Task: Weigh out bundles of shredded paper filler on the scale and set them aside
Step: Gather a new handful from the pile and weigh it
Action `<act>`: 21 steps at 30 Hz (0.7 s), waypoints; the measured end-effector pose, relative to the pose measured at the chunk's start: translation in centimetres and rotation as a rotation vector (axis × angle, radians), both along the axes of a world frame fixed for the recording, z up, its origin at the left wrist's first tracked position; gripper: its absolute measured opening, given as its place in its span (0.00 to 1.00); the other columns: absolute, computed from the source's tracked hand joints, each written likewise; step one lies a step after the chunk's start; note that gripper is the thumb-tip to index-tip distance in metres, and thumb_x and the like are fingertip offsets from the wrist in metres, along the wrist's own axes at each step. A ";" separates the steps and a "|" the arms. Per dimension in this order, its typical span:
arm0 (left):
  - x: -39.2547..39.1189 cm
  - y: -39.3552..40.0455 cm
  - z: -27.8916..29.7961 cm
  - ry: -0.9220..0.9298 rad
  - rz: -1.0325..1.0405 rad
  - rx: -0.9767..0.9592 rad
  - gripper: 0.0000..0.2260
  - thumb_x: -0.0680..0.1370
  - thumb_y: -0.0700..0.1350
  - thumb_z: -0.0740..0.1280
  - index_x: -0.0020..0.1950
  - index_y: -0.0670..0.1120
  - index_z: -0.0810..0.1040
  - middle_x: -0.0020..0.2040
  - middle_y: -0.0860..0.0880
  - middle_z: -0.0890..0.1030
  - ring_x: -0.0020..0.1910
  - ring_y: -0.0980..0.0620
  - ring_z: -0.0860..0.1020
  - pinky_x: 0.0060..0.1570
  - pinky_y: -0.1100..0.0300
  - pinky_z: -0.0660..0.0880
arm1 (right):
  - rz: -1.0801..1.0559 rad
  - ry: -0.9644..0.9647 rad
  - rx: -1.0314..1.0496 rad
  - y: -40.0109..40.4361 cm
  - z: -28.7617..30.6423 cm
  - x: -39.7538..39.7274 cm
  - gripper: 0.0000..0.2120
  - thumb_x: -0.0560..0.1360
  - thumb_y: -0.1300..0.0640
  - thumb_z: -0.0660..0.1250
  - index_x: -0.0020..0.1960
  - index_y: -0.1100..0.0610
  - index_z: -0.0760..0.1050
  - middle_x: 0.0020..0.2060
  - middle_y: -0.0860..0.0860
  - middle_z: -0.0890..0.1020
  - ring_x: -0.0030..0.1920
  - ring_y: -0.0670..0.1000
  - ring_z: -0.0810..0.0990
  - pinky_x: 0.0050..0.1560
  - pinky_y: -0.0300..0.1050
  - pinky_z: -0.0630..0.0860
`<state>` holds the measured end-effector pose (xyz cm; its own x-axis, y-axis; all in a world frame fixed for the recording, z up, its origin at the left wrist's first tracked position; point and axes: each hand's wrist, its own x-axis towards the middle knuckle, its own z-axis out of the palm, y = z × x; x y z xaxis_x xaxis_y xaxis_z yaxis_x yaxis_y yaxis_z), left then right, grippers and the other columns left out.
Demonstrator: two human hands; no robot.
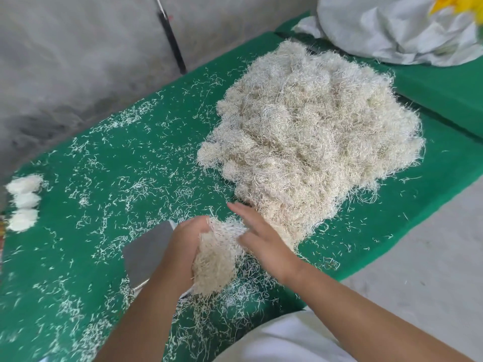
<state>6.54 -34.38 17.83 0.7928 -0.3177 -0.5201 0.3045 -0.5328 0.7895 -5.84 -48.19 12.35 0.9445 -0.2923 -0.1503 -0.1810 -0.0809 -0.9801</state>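
Gripping a loose bundle of shredded paper filler (215, 265), the left hand (183, 246) has its fingers curled round it above the scale (146, 254) by the table's near edge; right hand (264, 239) fingers lie straight against it. Strands could shed or snag the big pile (311, 142), skewing the weight.

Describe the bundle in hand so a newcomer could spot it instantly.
Start at the big filler pile on the green table, then come down to its near edge where both hands meet. The bundle is the clump gripped by the left hand, the right hand beside it. Unlike the three small white bundles at far left, it is held off the table.
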 end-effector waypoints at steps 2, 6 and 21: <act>-0.4 -1.4 1.1 0.116 0.110 -0.148 0.15 0.76 0.57 0.67 0.32 0.52 0.78 0.32 0.47 0.78 0.28 0.49 0.81 0.27 0.58 0.77 | 0.017 -0.045 0.282 1.5 2.0 0.4 0.23 0.84 0.46 0.57 0.75 0.25 0.65 0.74 0.27 0.69 0.74 0.35 0.68 0.72 0.39 0.66; -0.1 -4.1 1.0 0.014 0.496 -0.150 0.29 0.77 0.68 0.63 0.63 0.44 0.80 0.62 0.42 0.82 0.59 0.39 0.82 0.62 0.37 0.77 | -0.051 -0.047 0.497 4.4 4.2 1.6 0.16 0.87 0.38 0.54 0.73 0.34 0.69 0.61 0.23 0.77 0.62 0.26 0.75 0.62 0.25 0.72; -5.7 -4.0 6.7 -0.392 -0.116 -0.237 0.20 0.82 0.51 0.57 0.72 0.63 0.76 0.70 0.54 0.76 0.68 0.58 0.75 0.72 0.55 0.71 | -0.598 -0.022 0.789 -0.7 9.2 7.1 0.30 0.75 0.37 0.75 0.59 0.63 0.75 0.52 0.57 0.83 0.58 0.59 0.84 0.64 0.60 0.79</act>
